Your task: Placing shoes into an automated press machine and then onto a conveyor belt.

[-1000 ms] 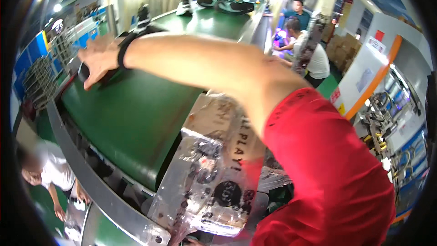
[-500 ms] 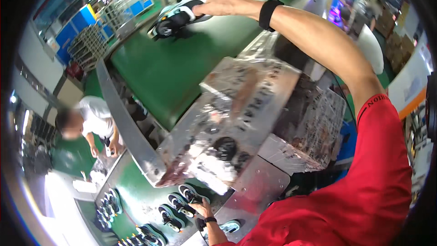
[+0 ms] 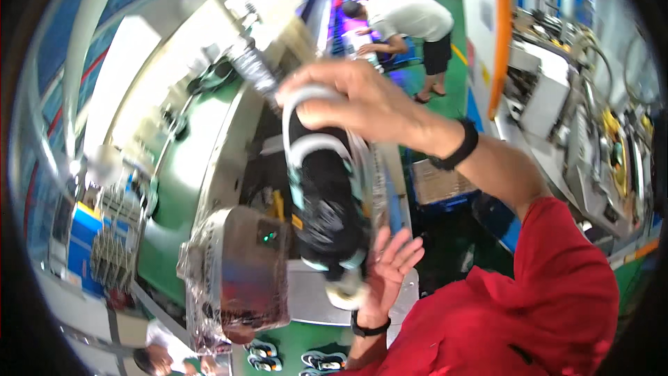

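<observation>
A black sneaker (image 3: 323,198) with white and pale teal trim hangs steeply tilted in front of me. My right hand (image 3: 341,101) is closed around its upper end, thumb on the near side and fingers on the far side. Close by the sneaker's lower end, my left hand (image 3: 391,264) has its fingers spread, palm up. Whether it touches the sneaker I cannot tell. Below, a metal plate (image 3: 313,299) lies partly hidden behind the sneaker and my left hand.
A film-wrapped box-shaped machine (image 3: 254,264) with small green lights stands left of the sneaker, beside a green conveyor belt (image 3: 181,195). Sneakers (image 3: 261,355) stand at the lower edge. A person in white (image 3: 410,17) bends over a purple-lit line; another person (image 3: 163,345) is at lower left.
My view has swung right. My right hand has brought the sneaker from above the green belt to close in front of me. My left hand has left the row of sneakers and opened.
</observation>
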A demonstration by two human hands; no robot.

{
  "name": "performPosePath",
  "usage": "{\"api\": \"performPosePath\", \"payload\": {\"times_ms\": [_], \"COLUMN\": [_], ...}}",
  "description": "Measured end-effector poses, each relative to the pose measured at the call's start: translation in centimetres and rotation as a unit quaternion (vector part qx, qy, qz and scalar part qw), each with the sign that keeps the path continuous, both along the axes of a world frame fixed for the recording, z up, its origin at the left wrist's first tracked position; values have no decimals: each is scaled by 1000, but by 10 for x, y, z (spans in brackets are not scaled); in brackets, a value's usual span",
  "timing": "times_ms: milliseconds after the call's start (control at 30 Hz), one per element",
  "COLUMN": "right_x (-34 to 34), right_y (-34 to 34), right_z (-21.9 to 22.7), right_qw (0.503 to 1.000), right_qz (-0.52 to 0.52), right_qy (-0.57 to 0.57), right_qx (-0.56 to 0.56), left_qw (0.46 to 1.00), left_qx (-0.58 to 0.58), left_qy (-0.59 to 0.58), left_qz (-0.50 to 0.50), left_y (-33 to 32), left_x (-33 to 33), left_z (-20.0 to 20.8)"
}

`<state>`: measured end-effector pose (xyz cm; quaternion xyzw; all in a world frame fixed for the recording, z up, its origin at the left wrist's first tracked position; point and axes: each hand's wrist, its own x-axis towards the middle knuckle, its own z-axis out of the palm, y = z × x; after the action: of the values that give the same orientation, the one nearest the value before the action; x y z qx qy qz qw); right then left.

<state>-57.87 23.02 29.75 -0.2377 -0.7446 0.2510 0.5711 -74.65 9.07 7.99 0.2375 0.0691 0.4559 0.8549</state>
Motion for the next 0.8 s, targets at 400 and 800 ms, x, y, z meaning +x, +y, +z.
{"api": "performPosePath", "payload": {"times_ms": [400, 800], "right_x": [277, 427], "right_y": [-244, -472], "right_z": [-168, -252], "right_qw": [924, 664], "right_qz": [-233, -575], "right_qy": [210, 444], "right_qx": [-216, -175], "left_qw": [981, 831], "left_qx": [-47, 327], "left_qy": [96, 314], "left_qz": [-164, -323], "left_y": [-46, -142], "left_x": [268, 539], "left_z": [21, -23]}}
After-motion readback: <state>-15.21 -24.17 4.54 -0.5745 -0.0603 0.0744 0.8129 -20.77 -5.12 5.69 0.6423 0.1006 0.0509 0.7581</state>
